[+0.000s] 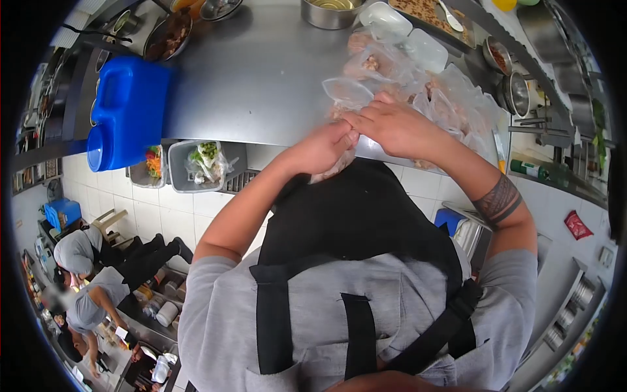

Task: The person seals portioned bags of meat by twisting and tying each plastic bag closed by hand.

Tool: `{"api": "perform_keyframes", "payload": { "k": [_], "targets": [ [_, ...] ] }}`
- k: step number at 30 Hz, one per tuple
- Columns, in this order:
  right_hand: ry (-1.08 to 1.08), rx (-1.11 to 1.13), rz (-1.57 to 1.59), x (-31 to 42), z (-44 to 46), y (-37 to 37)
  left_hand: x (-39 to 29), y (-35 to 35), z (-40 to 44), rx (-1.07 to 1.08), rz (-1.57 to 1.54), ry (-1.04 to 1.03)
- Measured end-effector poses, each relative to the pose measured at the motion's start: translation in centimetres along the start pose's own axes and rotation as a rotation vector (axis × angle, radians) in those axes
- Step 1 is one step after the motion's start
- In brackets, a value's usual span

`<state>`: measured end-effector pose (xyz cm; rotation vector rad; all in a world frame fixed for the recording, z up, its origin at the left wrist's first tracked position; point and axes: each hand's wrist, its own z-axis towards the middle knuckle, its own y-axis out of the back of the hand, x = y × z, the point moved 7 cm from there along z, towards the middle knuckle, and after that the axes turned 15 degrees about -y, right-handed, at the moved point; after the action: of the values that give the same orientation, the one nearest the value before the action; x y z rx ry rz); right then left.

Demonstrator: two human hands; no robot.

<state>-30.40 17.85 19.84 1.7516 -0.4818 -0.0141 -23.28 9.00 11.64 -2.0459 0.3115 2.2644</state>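
My left hand (321, 147) and my right hand (393, 126) meet at the front edge of the steel table (235, 98), fingers closed together on a clear plastic bag (334, 171). Its lower part, with pale pinkish contents like raw meat, hangs below my left hand against my black apron (339, 215). The fingertips partly hide one another and the gathered plastic. Just beyond my hands stands the loose mouth of a clear bag (349, 93); I cannot tell whether it belongs to the held one. Several filled bags (392, 62) lie to the right, close to my right hand.
A blue jerrycan (130, 98) stands at the table's left. Below the edge sit grey bins, one with a plastic liner and greens (206, 160). White containers (424, 51), a metal pot (331, 13) and a tray (431, 16) are at the back right. People work at lower left.
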Motion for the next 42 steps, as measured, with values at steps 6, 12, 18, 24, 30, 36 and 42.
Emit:
{"api": "perform_keyframes", "payload": {
  "k": [6, 12, 18, 24, 30, 36, 42],
  "targets": [
    [0.074, -0.183, -0.016, -1.5, -0.7, 2.6, -2.3, -0.3, 2.4, 0.064, 0.125, -0.114],
    [0.122, -0.137, 0.017, -2.7, -3.2, 4.0, -6.2, 0.1, 3.5, 0.008, 0.572, -0.557],
    [0.140, -0.315, 0.092, -3.1, -4.9, 8.0, -8.3, 1.0, 4.9, -0.016, 0.129, -0.062],
    [0.129, -0.179, 0.299, -4.1, -6.7, 4.3, -4.6, 0.0, 1.3, -0.087, -0.368, 0.388],
    [-0.278, 0.052, 0.973, -4.2, -5.3, -1.4, -9.6, 3.2, 5.1, -0.082, 0.871, -0.234],
    [-0.027, -0.437, 0.929, -4.1, -3.5, 4.0, -24.5, -2.9, 3.8, 0.307, 0.711, -0.960],
    [0.303, 0.485, 0.601, -2.1, 3.2, 5.0, -14.6, -7.0, 2.8, 0.616, 1.021, -0.719]
  ]
}}
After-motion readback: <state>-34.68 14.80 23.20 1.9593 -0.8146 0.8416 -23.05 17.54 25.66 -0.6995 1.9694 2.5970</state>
